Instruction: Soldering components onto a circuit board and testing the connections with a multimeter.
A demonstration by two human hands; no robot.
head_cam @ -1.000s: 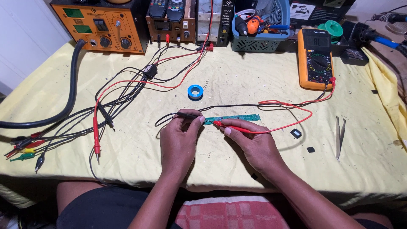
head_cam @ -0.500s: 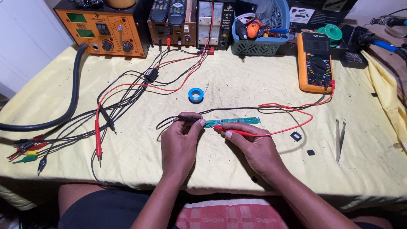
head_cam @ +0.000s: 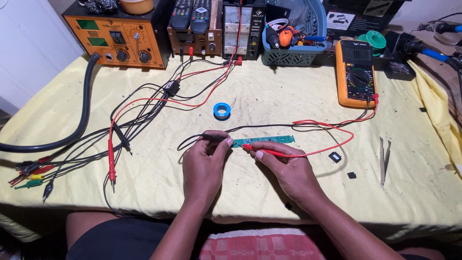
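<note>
Left hand (head_cam: pixel 204 161) pinches a black probe (head_cam: pixel 211 137), right hand (head_cam: pixel 284 166) a red probe (head_cam: pixel 269 151), testing the green circuit strip (head_cam: pixel 264 140) mid-tabletop (head_cam: pixel 288 106); next contact likely demands steady tips.

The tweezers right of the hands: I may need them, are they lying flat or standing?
Lying flat: the tweezers rest lengthwise on the yellow cloth, untouched by either hand.

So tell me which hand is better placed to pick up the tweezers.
Right. The right hand lies on the tweezers' side of the table, nearer them, though it holds the red probe. The left hand holds the black probe farther away.
</note>
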